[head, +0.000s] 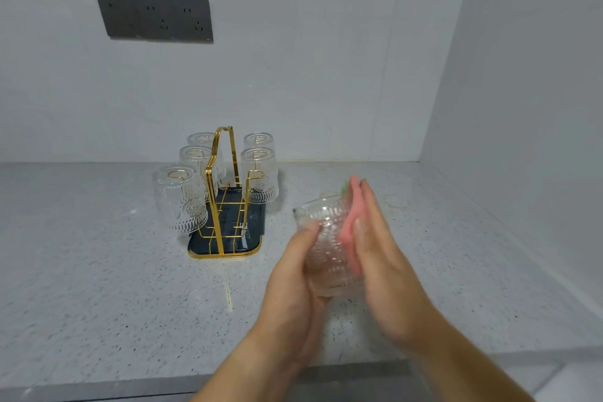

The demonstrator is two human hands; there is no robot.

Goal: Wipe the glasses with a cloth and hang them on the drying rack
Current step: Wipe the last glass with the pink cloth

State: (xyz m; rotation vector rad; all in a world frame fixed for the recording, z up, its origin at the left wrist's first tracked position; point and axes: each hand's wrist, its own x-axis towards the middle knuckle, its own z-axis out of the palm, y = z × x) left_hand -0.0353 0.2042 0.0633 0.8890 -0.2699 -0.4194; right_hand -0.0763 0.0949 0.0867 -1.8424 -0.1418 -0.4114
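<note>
Glass-wiping at a speckled worktop (98, 287): a person holds a ribbed glass (326, 248) in the air just right of the rack (225, 192). The glass is tilted, its long axis running from the base, nearest the camera, up and away to the mouth, which points toward the back wall and slightly left. The left hand (290, 284) cups the glass from the left, thumb laid along its side and palm curved round the lower half; its fingers pass behind the glass and cannot be made out. The right hand (381, 258), fingers straight and together, presses a pink cloth (350, 222) flat against the glass's right side. A green bit of the cloth shows beside the fingertips. This hand and the cloth are blurred, and the cloth's lower part is hidden between palm and glass. On the gold wire rack, five hung glasses (181, 202) sit mouth down, three on its left side and two on its right; the rear ones are partly covered by those in front and by the handle. A dark tray (208, 245) lies in the rack's base. Both forearms are cut off by the lower edge.
</note>
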